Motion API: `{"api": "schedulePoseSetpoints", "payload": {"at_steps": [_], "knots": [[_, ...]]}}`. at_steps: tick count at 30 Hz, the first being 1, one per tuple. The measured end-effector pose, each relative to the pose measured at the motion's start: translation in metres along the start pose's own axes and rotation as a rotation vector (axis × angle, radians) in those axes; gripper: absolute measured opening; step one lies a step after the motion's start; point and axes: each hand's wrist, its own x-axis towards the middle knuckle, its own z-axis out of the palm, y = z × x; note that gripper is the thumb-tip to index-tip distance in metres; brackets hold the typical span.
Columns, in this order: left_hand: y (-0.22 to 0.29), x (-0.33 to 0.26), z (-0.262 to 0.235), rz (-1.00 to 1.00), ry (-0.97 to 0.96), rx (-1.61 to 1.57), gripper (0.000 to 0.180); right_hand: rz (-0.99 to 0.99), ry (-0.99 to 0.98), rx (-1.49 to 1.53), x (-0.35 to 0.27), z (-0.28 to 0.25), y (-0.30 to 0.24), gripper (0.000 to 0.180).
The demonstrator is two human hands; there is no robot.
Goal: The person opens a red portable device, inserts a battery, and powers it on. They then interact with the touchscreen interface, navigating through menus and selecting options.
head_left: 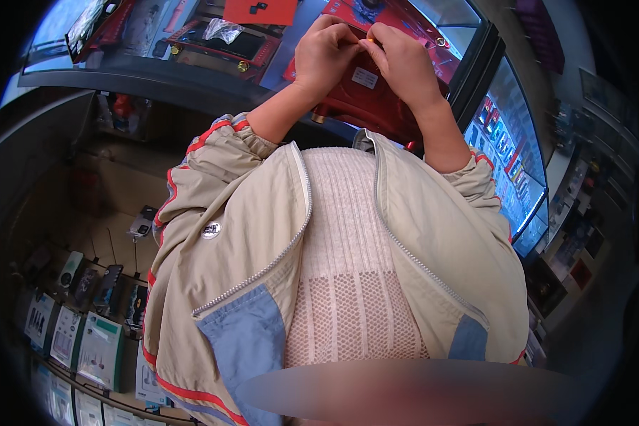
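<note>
Head view, upper centre: left hand's (325, 55) grip pinched, contents hidden; right hand's (403, 60) closed on tiny orange piece (370, 40).
Orange piece: likely light; pinch edges.

The strongest light in here is the cold blue glow from the case (504, 145) at the right of the frame; a bluish sheen also tints the surface (280, 67) along the top. Softer light falls on the jacket (241, 206) and sweater (344, 213) in the centre, leaving mild shadows in the folds. A clear bag (222, 30) at the top throws back white glare. The lower left is dim, the far right murky and soft. Lines bow toward a black, rounded rim, and a smooth blur smears the bottom centre.
</note>
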Motion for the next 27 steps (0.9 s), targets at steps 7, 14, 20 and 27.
{"api": "schedulePoseSetpoints", "payload": {"at_steps": [7, 14, 20, 27], "knots": [[0.014, -0.008, -0.019, -0.012, 0.008, -0.090, 0.066, 0.002, 0.128, 0.123, -0.010, -0.022, 0.008, 0.012], [0.004, -0.021, -0.026, -0.029, 0.055, -0.052, 0.035, 0.074, 0.121, 0.004, -0.036, -0.032, 0.032, 0.014], [-0.004, -0.026, -0.029, -0.075, 0.097, -0.158, 0.029, 0.119, 0.063, -0.011, -0.047, -0.030, 0.032, 0.012], [-0.004, -0.027, -0.029, -0.069, 0.084, -0.172, 0.029, 0.084, 0.065, -0.045, -0.048, -0.028, 0.029, 0.011]]}}
